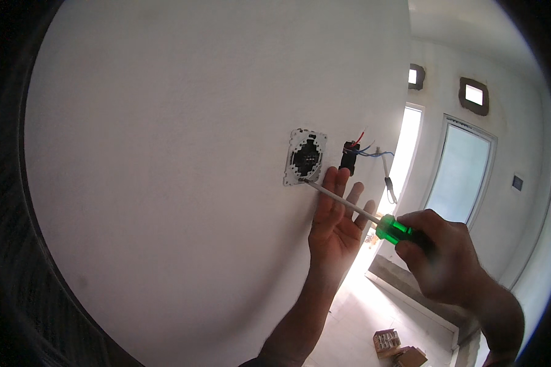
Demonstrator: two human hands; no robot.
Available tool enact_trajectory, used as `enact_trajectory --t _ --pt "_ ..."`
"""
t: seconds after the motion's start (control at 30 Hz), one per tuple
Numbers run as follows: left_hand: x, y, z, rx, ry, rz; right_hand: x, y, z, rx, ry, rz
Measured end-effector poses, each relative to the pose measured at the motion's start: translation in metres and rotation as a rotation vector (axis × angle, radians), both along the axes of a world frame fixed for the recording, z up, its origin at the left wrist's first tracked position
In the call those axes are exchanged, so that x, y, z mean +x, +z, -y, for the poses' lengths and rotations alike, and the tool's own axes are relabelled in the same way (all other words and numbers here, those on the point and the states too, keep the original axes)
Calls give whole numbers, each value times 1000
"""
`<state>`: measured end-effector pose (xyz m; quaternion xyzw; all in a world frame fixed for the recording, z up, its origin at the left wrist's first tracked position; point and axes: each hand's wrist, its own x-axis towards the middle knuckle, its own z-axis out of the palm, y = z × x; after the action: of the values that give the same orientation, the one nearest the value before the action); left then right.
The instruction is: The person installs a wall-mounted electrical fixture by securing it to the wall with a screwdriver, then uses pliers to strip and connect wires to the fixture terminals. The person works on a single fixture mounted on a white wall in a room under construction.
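Observation:
A switch mechanism with a white square frame and black centre (306, 158) is on the white wall. The metal tip of a screwdriver (340, 199) meets its lower edge. My right hand (438, 257) grips the screwdriver's green-and-black handle. Below and right of the switch, my left hand (337, 226) has its fingers stretched up and apart, with the shaft crossing in front of them. Just above those fingertips sits a black rectangular part (349, 156) with red and blue wires. Whether the fingers touch it or the shaft, I cannot tell.
The wall (183, 153) ends at a bright opening on the right. Beyond are a frosted door (462, 165), small square openings (474, 95) and a wall plate (517, 182). Cardboard boxes (410, 358), one holding small items, lie on the tiled floor (349, 333).

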<state>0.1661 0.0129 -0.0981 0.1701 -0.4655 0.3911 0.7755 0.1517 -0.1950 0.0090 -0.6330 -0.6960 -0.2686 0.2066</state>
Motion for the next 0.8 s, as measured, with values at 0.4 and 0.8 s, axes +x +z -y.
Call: enact_trajectory --t 0.4,0.8 --pt "-13 -16 -6 -37 206 -256 -17 13 8 -124 4 -336" --pt "-128 -38 131 897 99 -42 101 -223 57 -67 325 -1530"
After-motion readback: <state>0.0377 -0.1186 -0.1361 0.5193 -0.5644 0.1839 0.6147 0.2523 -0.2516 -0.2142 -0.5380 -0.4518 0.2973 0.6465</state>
